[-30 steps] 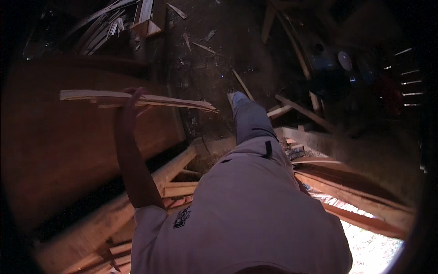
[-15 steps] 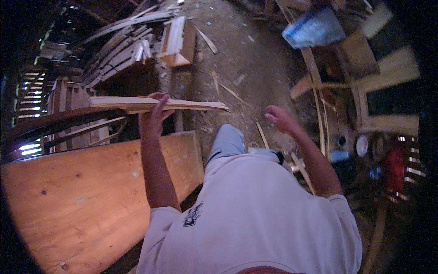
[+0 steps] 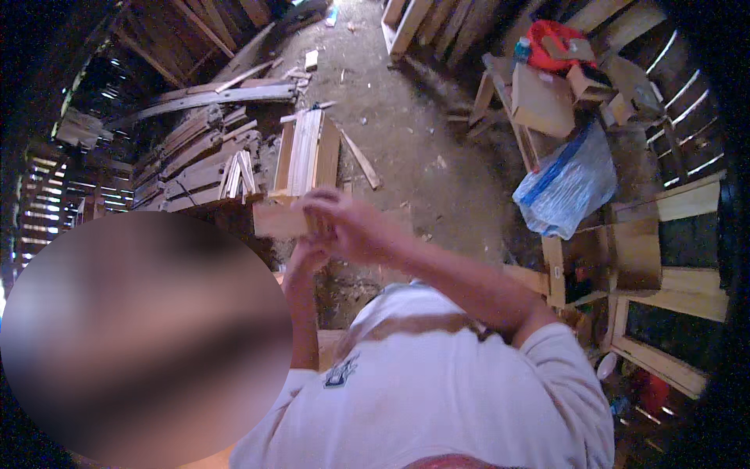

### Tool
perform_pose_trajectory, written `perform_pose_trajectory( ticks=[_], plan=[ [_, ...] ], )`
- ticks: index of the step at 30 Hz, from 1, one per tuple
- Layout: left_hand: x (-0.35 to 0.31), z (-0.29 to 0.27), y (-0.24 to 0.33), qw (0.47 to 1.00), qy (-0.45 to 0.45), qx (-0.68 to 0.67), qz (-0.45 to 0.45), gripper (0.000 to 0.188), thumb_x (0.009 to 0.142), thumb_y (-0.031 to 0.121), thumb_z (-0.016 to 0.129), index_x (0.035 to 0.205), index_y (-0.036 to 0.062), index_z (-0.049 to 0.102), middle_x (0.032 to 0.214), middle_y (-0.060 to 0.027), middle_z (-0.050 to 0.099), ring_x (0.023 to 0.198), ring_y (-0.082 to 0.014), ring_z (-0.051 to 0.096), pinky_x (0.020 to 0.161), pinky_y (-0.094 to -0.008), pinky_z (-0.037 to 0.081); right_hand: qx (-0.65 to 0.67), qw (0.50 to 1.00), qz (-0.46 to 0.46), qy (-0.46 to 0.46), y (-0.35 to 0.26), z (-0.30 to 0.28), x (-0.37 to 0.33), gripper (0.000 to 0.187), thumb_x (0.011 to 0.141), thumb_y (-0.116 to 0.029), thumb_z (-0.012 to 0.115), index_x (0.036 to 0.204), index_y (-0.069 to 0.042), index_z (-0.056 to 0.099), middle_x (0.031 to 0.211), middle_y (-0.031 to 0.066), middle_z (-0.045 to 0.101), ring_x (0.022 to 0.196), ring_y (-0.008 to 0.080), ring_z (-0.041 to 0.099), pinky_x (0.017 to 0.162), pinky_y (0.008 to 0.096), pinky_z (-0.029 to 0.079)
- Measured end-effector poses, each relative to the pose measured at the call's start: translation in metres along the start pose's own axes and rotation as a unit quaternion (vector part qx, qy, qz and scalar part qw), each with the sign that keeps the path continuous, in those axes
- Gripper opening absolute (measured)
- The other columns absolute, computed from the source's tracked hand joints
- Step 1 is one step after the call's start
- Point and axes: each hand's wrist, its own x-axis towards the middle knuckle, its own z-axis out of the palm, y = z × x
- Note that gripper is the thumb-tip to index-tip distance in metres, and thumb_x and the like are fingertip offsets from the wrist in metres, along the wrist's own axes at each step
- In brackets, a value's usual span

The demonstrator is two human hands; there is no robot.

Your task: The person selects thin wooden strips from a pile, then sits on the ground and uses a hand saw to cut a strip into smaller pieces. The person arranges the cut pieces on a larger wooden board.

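My right hand (image 3: pixel 336 217) reaches across to the left, its fingers closed over a pale wooden board (image 3: pixel 275 222). Just below it, my left hand (image 3: pixel 311 254) is closed on the same board from underneath. The two hands nearly touch. One flat face of the board shows to the left of my fingers; the remainder is hidden behind the hands and a large blurred patch at the lower left. Beyond the hands, a long wooden box (image 3: pixel 330 160) lies on the ground with pale wooden strips (image 3: pixel 305 156) along it.
Stacked boards and scrap wood (image 3: pixel 187 148) lie at the far left. A loose wooden offcut (image 3: pixel 361 159) rests on the dirt floor (image 3: pixel 414 156). To the right stand a wooden bench with cardboard boxes (image 3: pixel 544 102), a clear plastic bag (image 3: pixel 570 184) and wooden frames (image 3: pixel 664 289).
My right hand has come left from its place apart and joined my left hand at the wood. The view has swung, showing more of the floor and benches ahead.
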Motion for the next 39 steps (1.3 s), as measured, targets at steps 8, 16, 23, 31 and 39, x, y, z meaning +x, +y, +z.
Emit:
perform_pose_trajectory(
  ticks=[8,16,23,31,39],
  plan=[
    [0.189,0.013,0.089,0.990,-0.013,0.136,-0.016,0.044,0.081,0.014,0.080,0.118,0.0060,0.059,0.112,-0.0040,0.065,0.105,-0.0176,0.063,0.085,-0.0326,0.055,-0.002,0.999,0.022,-0.031,0.123,-0.095,0.147,0.047,0.091,-0.010,0.070,0.137,-0.005,0.059,0.115,0.0109,0.065,0.086,0.0218,0.063,0.075,0.0321,0.053],
    [0.387,-0.055,0.120,0.918,0.042,0.395,0.014,0.057,0.076,0.030,0.088,0.120,0.0002,0.067,0.119,-0.0128,0.071,0.111,-0.0234,0.067,0.096,-0.0367,0.053,-0.097,0.995,0.037,-0.002,0.256,-0.176,0.299,0.026,0.101,-0.017,0.058,0.120,0.002,0.061,0.107,0.0144,0.069,0.092,0.0214,0.066,0.077,0.0361,0.051],
    [0.498,-0.091,0.195,0.941,0.176,0.286,0.044,0.054,0.083,0.020,0.083,0.127,-0.0018,0.060,0.122,-0.0154,0.067,0.116,-0.0240,0.064,0.095,-0.0368,0.054,-0.066,0.984,0.058,0.155,0.360,-0.261,0.452,0.030,0.107,-0.024,0.048,0.111,0.001,0.064,0.087,0.0057,0.068,0.075,0.0169,0.059,0.068,0.0349,0.047],
    [0.597,-0.196,0.254,0.924,0.347,0.146,0.065,0.038,0.086,0.016,0.079,0.120,0.0074,0.064,0.109,-0.0031,0.063,0.098,-0.0127,0.061,0.081,-0.0282,0.053,-0.035,0.953,0.097,0.286,0.502,-0.381,0.591,0.041,0.107,-0.039,0.048,0.124,-0.003,0.061,0.107,0.0022,0.068,0.076,0.0076,0.047,0.064,0.0245,0.039],
    [0.704,-0.381,0.270,0.885,0.462,0.031,0.046,0.020,0.087,0.009,0.077,0.100,0.0124,0.061,0.101,-0.0023,0.063,0.090,-0.0112,0.062,0.077,-0.0253,0.052,0.022,0.921,0.193,0.338,0.554,-0.388,0.742,0.046,0.105,-0.042,0.053,0.129,-0.004,0.058,0.121,0.0017,0.067,0.081,0.0085,0.046,0.076,0.0267,0.042]
  ],
)
